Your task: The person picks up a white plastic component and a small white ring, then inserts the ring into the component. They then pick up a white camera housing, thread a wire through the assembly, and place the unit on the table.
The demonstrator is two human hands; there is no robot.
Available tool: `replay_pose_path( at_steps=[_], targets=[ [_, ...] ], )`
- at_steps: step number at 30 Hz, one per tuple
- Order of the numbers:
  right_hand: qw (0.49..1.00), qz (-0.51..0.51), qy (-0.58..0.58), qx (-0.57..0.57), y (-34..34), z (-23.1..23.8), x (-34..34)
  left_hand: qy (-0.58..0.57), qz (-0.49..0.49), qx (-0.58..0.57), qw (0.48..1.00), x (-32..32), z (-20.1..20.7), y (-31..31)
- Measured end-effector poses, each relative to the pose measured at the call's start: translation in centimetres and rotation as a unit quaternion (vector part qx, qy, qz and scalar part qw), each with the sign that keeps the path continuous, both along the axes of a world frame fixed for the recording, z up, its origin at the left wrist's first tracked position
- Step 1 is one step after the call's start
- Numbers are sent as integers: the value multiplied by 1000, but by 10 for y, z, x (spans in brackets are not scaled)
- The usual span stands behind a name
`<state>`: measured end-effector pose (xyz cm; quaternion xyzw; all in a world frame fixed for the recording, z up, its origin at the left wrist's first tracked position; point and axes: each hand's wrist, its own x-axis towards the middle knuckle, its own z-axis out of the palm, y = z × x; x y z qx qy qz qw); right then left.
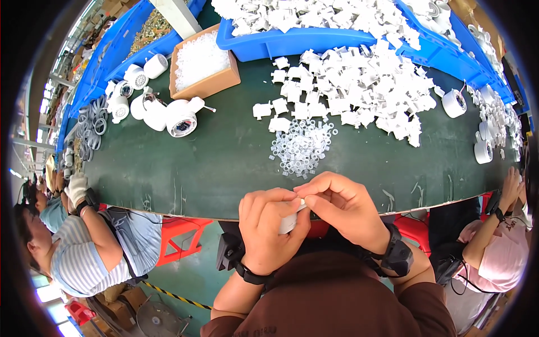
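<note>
Close to the table's near edge, my left hand [265, 227] is wrapped round a white plastic part [288, 224], mostly hidden by the fingers. My right hand [347, 209] meets it from the other side, thumb and forefinger pinched together at a small whitish tip [303, 203]. Whether that tip belongs to the held part or is a separate piece is too small to tell. Just beyond my hands lies a heap of small translucent rings [303, 147]. Behind the rings spreads a large pile of white plastic fittings [365, 90].
Blue bins [269, 46] of white parts line the far side. A cardboard box [210, 89] holds clear pieces. White round housings [182, 121] and grey rings [92, 126] lie leftward; another housing [453, 103] lies right. Co-workers sit at left [92, 247] and right [499, 253].
</note>
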<state>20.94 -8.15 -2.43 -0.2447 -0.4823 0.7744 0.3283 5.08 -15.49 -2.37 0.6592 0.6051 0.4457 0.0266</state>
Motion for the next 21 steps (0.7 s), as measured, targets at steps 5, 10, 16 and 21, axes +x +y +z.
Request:
replay_pose_path(
  at_steps=[5, 10, 16, 21],
  targets=[
    [999, -17, -35, -5, -4, -2, 0, -15, -26, -30, 999, 0, 1, 4],
    [967, -62, -70, 236, -11, -6, 6, 96, 8, -101, 990, -37, 12, -7],
    [729, -338, -285, 522, 37, 15, 94, 239, 270, -21, 932, -110, -4, -8],
    [436, -503, -501, 553, 109, 22, 201, 160, 210, -56, 963, -82, -16, -8]
  ],
)
